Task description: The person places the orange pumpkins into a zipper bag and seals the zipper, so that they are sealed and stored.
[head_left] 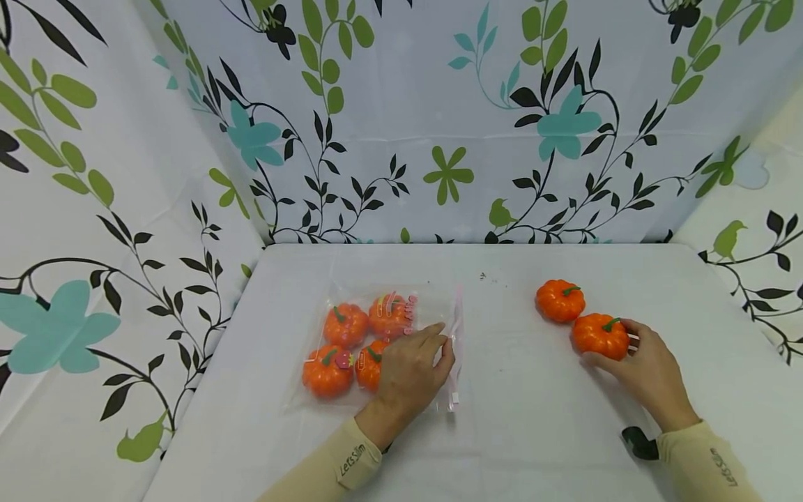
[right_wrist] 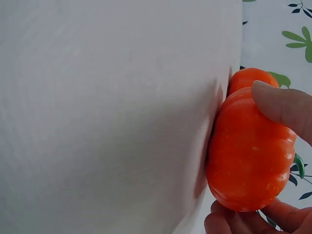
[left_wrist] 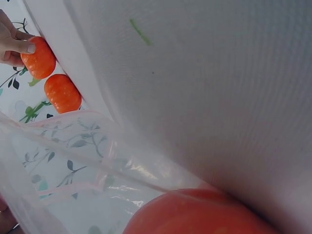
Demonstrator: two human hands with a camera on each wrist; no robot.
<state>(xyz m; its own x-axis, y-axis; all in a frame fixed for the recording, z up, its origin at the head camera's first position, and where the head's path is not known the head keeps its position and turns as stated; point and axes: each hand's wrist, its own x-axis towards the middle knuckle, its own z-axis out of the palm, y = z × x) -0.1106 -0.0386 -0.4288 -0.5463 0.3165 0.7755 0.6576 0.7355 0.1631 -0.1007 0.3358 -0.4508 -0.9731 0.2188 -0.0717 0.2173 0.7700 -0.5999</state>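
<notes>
A clear plastic zip bag (head_left: 433,300) lies on the table with several small orange toy pumpkins (head_left: 329,371) inside. My left hand (head_left: 410,366) is over the bag near its pink zip edge and pinches the film there; in the left wrist view the film (left_wrist: 58,161) stands raised above a pumpkin (left_wrist: 195,214). On the right, my right hand (head_left: 652,369) grips another toy pumpkin (head_left: 599,336) with a green stem, thumb on one side and fingers on the other. A further loose pumpkin (head_left: 560,301) sits just behind it.
The white-covered table (head_left: 514,432) runs back to a patterned cloth (head_left: 389,104) with leaves and flowers. A small dark object (head_left: 640,443) shows beside my right wrist. More patterned cloth (head_left: 81,230) hangs at the left.
</notes>
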